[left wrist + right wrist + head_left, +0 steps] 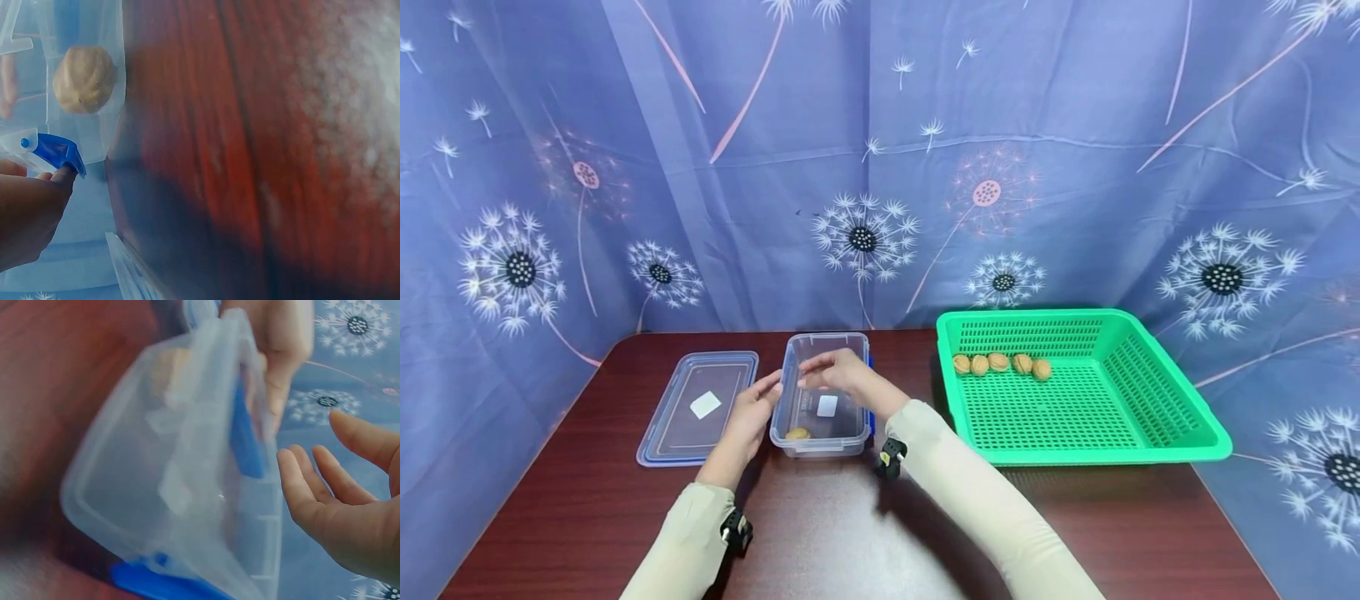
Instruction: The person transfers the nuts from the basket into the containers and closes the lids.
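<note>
Spreading across the whole back and both sides: blue dandelion-print cloth (pixel 1075 125). Filling the lower half of the head view: dark red-brown table (pixel 850 550), carrying everything else. Sitting at the right of the table: green perforated basket (pixel 1180 417), with a row of five walnuts (pixel 998 363) along its far inner edge, touching or nearly touching one another. Lying flat at the left: clear lid (pixel 698 407) with blue trim and a white label, just beside the container. Standing between lid and basket: clear plastic container (pixel 823 400), open on top, blue clips on its rim, a white label on its floor. Resting against the container's left wall: left hand (pixel 751 421), fingers fairly straight, thumb tip at a blue clip (pixel 56 153) in the left wrist view; nothing gripped, fingers apart. Hovering over the container's open top: right hand (pixel 838 373), fingers loosely extended and spread, palm empty in the right wrist view (pixel 350 506); not touching the walls as far as can be told. Lying inside the container at its near left corner: single walnut (pixel 797 433), seen through the clear wall in the left wrist view (pixel 84 79), apart from both hands.
</note>
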`<state>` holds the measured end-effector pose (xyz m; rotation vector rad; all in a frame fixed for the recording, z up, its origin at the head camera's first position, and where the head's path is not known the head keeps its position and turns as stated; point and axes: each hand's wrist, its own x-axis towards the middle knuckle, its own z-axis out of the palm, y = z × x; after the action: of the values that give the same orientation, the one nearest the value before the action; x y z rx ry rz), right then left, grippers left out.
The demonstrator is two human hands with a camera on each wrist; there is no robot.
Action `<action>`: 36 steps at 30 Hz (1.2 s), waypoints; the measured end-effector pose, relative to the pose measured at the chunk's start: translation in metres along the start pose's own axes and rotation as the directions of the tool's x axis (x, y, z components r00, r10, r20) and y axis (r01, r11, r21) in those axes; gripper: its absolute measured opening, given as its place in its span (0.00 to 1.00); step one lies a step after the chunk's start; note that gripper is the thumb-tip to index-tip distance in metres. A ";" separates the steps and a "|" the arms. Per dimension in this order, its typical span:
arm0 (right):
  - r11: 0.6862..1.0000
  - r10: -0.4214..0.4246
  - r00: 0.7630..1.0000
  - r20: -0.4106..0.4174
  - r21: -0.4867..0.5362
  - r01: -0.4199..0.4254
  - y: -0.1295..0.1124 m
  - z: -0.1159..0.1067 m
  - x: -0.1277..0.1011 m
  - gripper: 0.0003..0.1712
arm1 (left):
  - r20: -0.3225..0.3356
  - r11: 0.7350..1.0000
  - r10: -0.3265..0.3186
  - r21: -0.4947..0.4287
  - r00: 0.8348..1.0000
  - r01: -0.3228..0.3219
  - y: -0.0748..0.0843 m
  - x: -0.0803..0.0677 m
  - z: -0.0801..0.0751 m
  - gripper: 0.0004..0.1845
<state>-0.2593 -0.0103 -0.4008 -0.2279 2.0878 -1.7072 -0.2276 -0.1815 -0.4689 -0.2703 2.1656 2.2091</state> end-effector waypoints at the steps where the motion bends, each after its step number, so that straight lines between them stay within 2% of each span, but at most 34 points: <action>1: 1.000 -0.009 1.000 0.000 0.001 0.009 -0.003 -0.003 0.001 0.21 | 0.000 1.000 -0.002 -0.002 1.000 0.002 0.000 0.000 0.000 0.23; 8: 0.998 -0.056 0.998 -0.041 -0.005 0.056 -0.026 -0.026 0.003 0.20 | -0.009 1.000 -0.005 -0.003 1.000 0.005 -0.001 0.001 0.000 0.23; 20: 0.997 -0.073 0.990 -0.117 -0.012 0.072 -0.057 -0.073 -0.002 0.21 | -0.011 1.000 -0.020 0.011 1.000 0.021 -0.001 0.001 0.000 0.23; 28: 0.997 -0.079 0.981 -0.178 -0.023 0.076 -0.065 -0.107 -0.007 0.22 | -0.005 1.000 -0.012 -0.003 1.000 0.012 0.000 0.000 0.001 0.23; 36: 0.997 -0.080 0.973 -0.217 -0.024 0.077 -0.062 -0.142 -0.012 0.24 | -0.003 1.000 -0.010 -0.003 1.000 0.010 -0.001 0.000 0.000 0.23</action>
<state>-0.3179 0.1066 -0.3171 -0.1340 2.2767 -1.8358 -0.2279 -0.1816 -0.4703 -0.2843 2.1582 2.2083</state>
